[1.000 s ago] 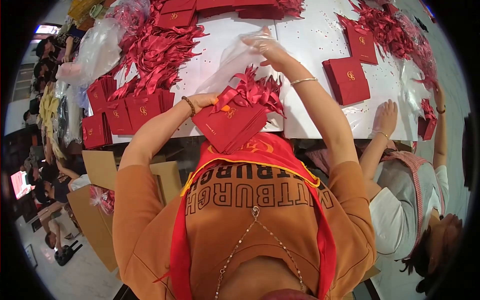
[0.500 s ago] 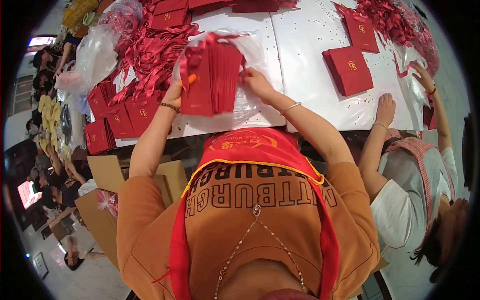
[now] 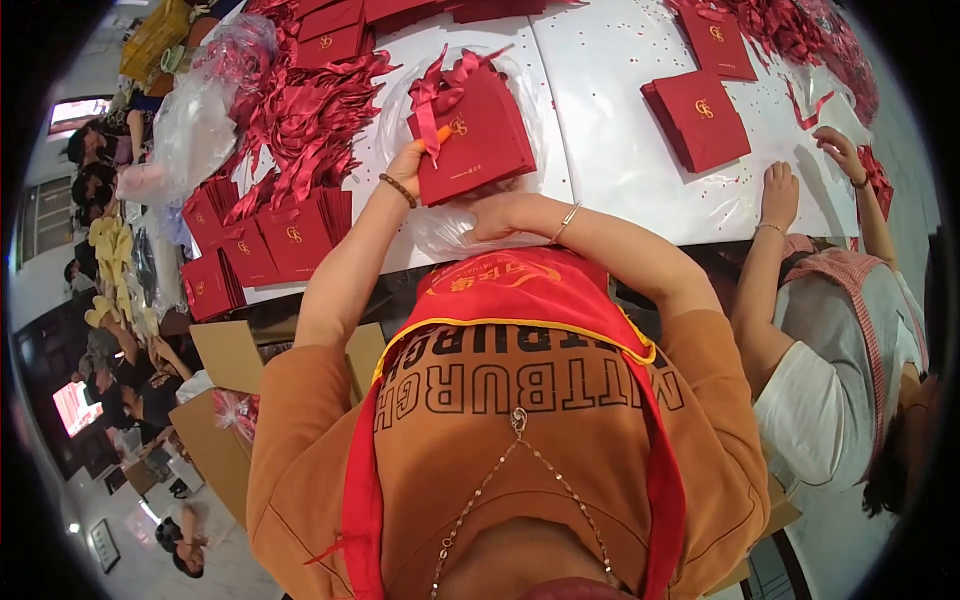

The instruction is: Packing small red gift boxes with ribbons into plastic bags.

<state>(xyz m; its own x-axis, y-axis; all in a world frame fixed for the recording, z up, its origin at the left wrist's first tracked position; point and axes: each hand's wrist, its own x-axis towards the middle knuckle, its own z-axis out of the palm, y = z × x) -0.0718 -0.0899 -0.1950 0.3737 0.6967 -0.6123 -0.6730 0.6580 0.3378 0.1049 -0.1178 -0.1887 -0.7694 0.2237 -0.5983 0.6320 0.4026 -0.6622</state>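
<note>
A stack of red paper gift bags (image 3: 480,150) with satin ribbon handles is in my left hand (image 3: 408,168), which is closed on its left edge. An orange cover shows on one finger of that hand. Just below the stack, my right hand (image 3: 492,216) is closed on a clear plastic bag (image 3: 440,232) near the table's front edge. Its fingers are partly hidden by the gift bags and the plastic. More of the clear plastic spreads behind and around the stack.
On the white table (image 3: 600,190), more red gift bags (image 3: 295,235) stand at the left beside a heap of red ribbons (image 3: 315,115). Another stack (image 3: 697,120) lies at the right. A co-worker's hands (image 3: 780,195) are at the right edge. An open cardboard box (image 3: 225,350) is below left.
The stack has moved right and tilted, its front bag now facing up. My right hand has come down from the stack's right side to the plastic below it.
</note>
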